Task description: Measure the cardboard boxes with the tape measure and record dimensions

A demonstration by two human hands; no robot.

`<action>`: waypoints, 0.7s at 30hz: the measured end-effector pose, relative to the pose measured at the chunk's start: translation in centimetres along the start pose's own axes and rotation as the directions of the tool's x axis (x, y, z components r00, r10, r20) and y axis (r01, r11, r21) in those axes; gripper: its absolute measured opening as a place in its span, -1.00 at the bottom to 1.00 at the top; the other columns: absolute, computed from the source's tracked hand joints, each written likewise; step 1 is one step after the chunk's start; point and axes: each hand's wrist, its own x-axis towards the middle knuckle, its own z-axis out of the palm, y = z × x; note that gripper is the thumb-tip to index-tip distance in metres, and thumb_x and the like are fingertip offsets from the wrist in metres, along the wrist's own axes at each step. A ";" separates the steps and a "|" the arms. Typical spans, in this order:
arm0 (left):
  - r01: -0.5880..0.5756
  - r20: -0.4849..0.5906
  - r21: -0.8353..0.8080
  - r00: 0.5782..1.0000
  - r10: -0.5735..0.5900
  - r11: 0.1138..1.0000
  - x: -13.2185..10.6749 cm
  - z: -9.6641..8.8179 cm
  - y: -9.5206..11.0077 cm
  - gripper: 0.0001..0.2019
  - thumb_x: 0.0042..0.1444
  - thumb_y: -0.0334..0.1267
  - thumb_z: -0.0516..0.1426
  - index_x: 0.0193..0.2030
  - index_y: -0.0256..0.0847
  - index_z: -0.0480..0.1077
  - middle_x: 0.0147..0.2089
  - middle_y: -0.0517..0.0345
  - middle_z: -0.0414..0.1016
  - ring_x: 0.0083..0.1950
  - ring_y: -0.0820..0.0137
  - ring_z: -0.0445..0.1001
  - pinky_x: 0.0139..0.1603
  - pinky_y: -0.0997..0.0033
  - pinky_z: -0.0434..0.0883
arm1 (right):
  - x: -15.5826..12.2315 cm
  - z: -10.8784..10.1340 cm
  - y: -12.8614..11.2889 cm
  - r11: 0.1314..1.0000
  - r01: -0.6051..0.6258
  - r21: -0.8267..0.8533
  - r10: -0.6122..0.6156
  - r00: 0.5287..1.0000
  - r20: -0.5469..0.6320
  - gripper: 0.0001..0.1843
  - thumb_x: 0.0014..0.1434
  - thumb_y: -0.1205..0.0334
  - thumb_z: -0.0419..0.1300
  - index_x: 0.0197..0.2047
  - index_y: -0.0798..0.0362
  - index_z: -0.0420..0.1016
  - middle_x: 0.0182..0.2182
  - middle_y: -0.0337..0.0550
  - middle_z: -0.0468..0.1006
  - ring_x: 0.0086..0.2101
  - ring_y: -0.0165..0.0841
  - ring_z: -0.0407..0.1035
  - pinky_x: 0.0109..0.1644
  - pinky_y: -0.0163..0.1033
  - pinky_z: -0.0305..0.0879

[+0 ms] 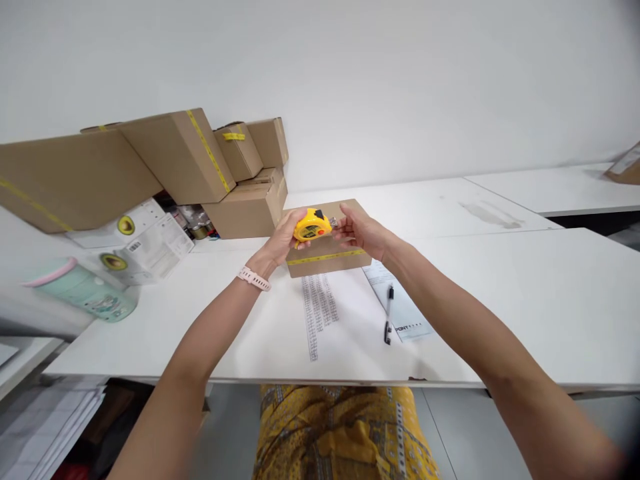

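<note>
My left hand (pixel 283 238), with a pink band on its wrist, is closed around a yellow tape measure (pixel 313 227) with a black patch and a red button. The fingers of my right hand (pixel 357 230) are curled at the metal end of the tape, on the right side of the case. Both hands are over a closed cardboard box (pixel 330 261) with yellow printed tape along its front. A printed sheet with columns of small text (pixel 317 307) lies in front of the box. Beside it, a black-capped pen (pixel 389 313) rests partly on a light blue paper (pixel 407 320).
Several cardboard boxes (pixel 245 207) are stacked at the back left against the wall. Below them are white cartons with avocado pictures (pixel 145 247) and a mint-green tumbler (pixel 93 290). Another brown package (pixel 625 167) sits at the far right. The white table's (pixel 525 313) front edge is close to my body.
</note>
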 end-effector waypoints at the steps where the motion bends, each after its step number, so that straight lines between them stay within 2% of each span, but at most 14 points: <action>1: 0.001 0.007 0.010 1.000 -0.001 1.000 0.1 -0.7 0.2 -0.45 0.01 0.24 0.31 -0.14 -0.23 0.47 -0.30 0.05 0.58 -0.52 0.49 0.43 -0.64 0.56 0.20 | 0.5 -0.4 -0.4 1.000 0.013 0.004 -0.013 1.000 -0.011 -0.55 0.26 -0.16 0.31 -0.42 0.06 0.50 -0.43 -0.12 0.56 -0.45 -0.40 0.41 -0.39 -0.30 0.38; 4: -0.007 -0.035 0.062 0.999 0.009 0.998 1.1 -3.8 0.7 -0.45 -0.02 0.21 0.31 -0.14 -0.26 0.47 -0.30 0.03 0.59 -0.52 0.47 0.43 -0.65 0.56 0.16 | 2.8 -2.9 -2.0 0.998 0.065 0.019 -0.063 0.990 -0.127 -0.67 0.28 0.05 0.33 -0.41 0.04 0.43 -0.53 -0.22 0.46 -0.50 -0.45 0.35 -0.41 -0.34 0.32; 6: 0.027 -0.150 0.105 0.989 -0.011 0.994 1.9 -6.7 0.9 -0.49 -0.02 0.16 0.29 -0.15 -0.26 0.47 -0.30 0.05 0.59 -0.50 0.46 0.43 -0.64 0.56 0.17 | 4.4 -5.6 -2.8 0.996 0.084 -0.009 -0.083 0.954 -0.289 -0.67 0.34 0.10 0.25 -0.44 0.02 0.36 -0.56 -0.26 0.41 -0.51 -0.46 0.31 -0.40 -0.35 0.31; 7: 0.061 -0.228 0.119 0.973 -0.033 0.991 2.4 -8.3 0.9 -0.53 -0.01 0.12 0.28 -0.16 -0.25 0.48 -0.31 0.08 0.58 -0.49 0.45 0.44 -0.64 0.55 0.19 | 5.1 -7.0 -3.0 0.997 0.061 -0.042 -0.073 0.919 -0.388 -0.66 0.35 0.12 0.21 -0.45 0.01 0.32 -0.57 -0.27 0.38 -0.51 -0.46 0.30 -0.38 -0.35 0.32; 10: 0.136 -0.370 0.136 0.926 -0.077 0.981 3.2 -12.9 0.7 -0.67 0.01 0.01 0.21 -0.26 -0.25 0.44 -0.43 0.14 0.51 -0.53 0.45 0.41 -0.65 0.54 0.20 | 6.6 -10.4 -2.4 0.995 -0.018 -0.100 -0.038 0.850 -0.525 -0.67 0.35 0.19 0.17 -0.46 0.00 0.26 -0.58 -0.27 0.36 -0.50 -0.43 0.29 -0.34 -0.31 0.32; 13: 0.208 -0.439 0.159 0.890 -0.120 0.965 3.4 -16.3 0.2 -0.73 0.00 -0.03 0.17 -0.35 -0.24 0.40 -0.56 0.18 0.43 -0.65 0.46 0.29 -0.70 0.53 0.10 | 7.6 -11.7 -0.4 0.985 -0.087 -0.149 -0.012 0.827 -0.563 -0.74 0.30 0.20 0.19 -0.44 0.00 0.29 -0.55 -0.23 0.39 -0.48 -0.40 0.31 -0.32 -0.27 0.34; 17: 0.274 -0.458 0.187 0.874 -0.163 0.943 3.4 -18.2 -0.7 -0.70 -0.02 -0.01 0.16 -0.36 -0.24 0.40 -0.57 0.15 0.45 -0.69 0.45 0.26 -0.70 0.51 0.08 | 8.9 -10.9 1.9 0.965 -0.143 -0.220 -0.004 0.831 -0.556 -0.84 0.24 0.18 0.21 -0.37 0.02 0.38 -0.48 -0.17 0.46 -0.42 -0.36 0.36 -0.27 -0.24 0.36; 21: 0.258 -0.406 0.203 0.900 -0.159 0.945 3.9 -17.7 -1.5 -0.66 -0.04 0.02 0.19 -0.31 -0.25 0.43 -0.50 0.14 0.50 -0.66 0.46 0.30 -0.67 0.51 0.13 | 9.7 -9.7 2.7 0.934 -0.175 -0.311 -0.015 0.851 -0.525 -0.83 0.19 0.11 0.23 -0.30 0.03 0.42 -0.34 -0.08 0.56 -0.32 -0.29 0.41 -0.25 -0.21 0.36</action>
